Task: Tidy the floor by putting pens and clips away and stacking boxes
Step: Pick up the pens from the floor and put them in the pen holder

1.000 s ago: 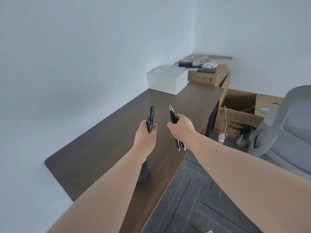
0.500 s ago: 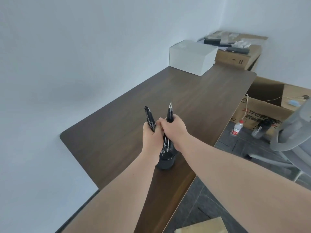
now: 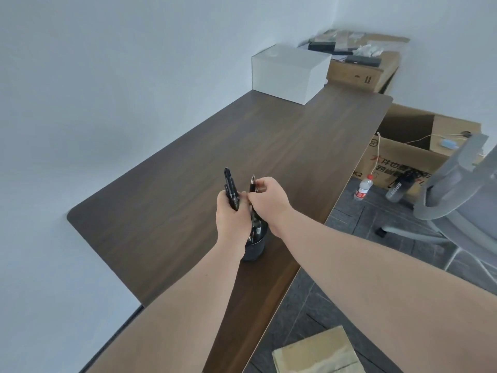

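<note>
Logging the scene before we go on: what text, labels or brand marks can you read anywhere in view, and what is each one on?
"SPORT": on the dark bottle on the floor.
"SF" in a circle and "K2": on the open cardboard box beside the desk.
Red characters on that box: too blurred to read.
Label on the clear water bottle: too small to read.
Black marks on the far cardboard box: handling symbols, no words.

This looks like a small office, sparsely fitted out. A long dark wood-grain desk [image 3: 269,146] runs along bare white walls, with a grey mesh office chair [image 3: 457,195] beside it on grey carpet tiles [image 3: 357,267]. A black pen holder [image 3: 254,247] stands on the desk, a white box [image 3: 290,74] at its far end. Open cardboard shipping boxes [image 3: 403,154] sit on the floor by the corner.
</note>
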{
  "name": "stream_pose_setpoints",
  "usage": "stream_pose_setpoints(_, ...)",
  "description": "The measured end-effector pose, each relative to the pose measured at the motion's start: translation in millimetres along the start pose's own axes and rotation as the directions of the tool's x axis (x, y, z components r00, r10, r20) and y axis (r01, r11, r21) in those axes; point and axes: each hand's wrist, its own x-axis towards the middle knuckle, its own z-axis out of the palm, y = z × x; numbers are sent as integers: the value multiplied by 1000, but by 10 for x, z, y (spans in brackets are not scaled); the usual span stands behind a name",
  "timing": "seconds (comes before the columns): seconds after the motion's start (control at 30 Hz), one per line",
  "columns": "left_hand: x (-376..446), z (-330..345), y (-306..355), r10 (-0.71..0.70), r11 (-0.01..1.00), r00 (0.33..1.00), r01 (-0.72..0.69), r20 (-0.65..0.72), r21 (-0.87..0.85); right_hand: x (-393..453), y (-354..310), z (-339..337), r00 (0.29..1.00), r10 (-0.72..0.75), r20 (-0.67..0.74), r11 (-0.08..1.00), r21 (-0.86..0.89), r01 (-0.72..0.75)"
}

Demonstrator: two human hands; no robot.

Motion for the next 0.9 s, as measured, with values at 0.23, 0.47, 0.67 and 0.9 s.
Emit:
stream_pose_setpoints(0.23, -7, 14, 62, 7, 996, 999, -3, -48, 92, -20, 6, -196, 999, -37, 7, 996, -76, 37)
stream_pose_setpoints(0.47, -160, -8, 245, 113, 951, 993, -99, -30, 292, -165, -1, -596, 996, -88, -7, 971, -224, 85)
stream_pose_setpoints(0.67, -921, 276, 300, 215, 851, 976, -201, 28, 484, -623, 458, -1447, 996, -88, 3, 948, -307, 85)
stream_pose_setpoints(0.9, -2247, 1133, -287, 107, 713, 954, -270, 280, 647, -1383, 1687, -2875, 990, 130, 56, 894, -439, -92)
